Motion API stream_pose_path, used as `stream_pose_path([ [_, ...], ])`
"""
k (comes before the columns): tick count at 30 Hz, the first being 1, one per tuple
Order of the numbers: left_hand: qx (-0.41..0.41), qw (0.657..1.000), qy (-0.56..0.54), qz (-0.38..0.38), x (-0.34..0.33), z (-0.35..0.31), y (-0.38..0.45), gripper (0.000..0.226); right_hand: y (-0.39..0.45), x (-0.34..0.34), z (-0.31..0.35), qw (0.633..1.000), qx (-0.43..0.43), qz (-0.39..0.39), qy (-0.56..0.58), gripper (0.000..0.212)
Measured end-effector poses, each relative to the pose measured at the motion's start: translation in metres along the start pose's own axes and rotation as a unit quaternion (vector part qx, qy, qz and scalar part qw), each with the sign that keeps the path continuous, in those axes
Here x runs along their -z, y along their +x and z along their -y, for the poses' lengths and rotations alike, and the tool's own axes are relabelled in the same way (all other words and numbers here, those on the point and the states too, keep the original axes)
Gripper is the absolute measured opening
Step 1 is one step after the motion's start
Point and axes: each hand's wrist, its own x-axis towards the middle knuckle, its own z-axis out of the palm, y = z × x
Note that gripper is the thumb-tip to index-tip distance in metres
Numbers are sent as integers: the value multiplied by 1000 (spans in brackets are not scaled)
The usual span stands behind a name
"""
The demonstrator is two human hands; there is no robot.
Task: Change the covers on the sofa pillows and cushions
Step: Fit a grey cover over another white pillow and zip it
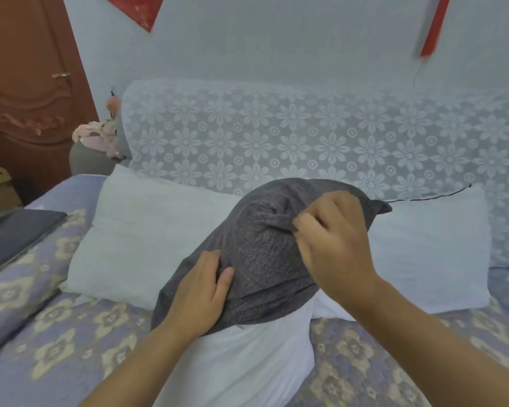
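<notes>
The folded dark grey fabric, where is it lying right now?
In the head view, the folded dark grey fabric lies at the far left on the patterned seat cover, left of the bare white pillow.

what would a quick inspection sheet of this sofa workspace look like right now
surface: sofa seat under a blue patterned spread, lace floral throw over the backrest
job's things: grey cover drawn over the far end of a white pillow, near end bare; two uncovered white pillows, left and right, lean against the backrest
clutter: folded dark fabric at the seat's left edge
grippers: left hand grips the cover's lower edge; right hand pinches a fold near its top
cables: nothing seen
surroundings: brown door at left, grey pot of pale flowers beside the sofa, red hangings on the wall
</notes>
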Motion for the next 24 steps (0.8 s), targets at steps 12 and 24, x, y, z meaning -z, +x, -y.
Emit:
stream_pose_path([
  [12,-40,999,29,-11,-5,-2,-4,30,34,11,-2,954,-130,201,181,19],
  [24,-70,994,89,-6,-12,-17,-3,32,46,21,10,938,-133,315,53,38],
])
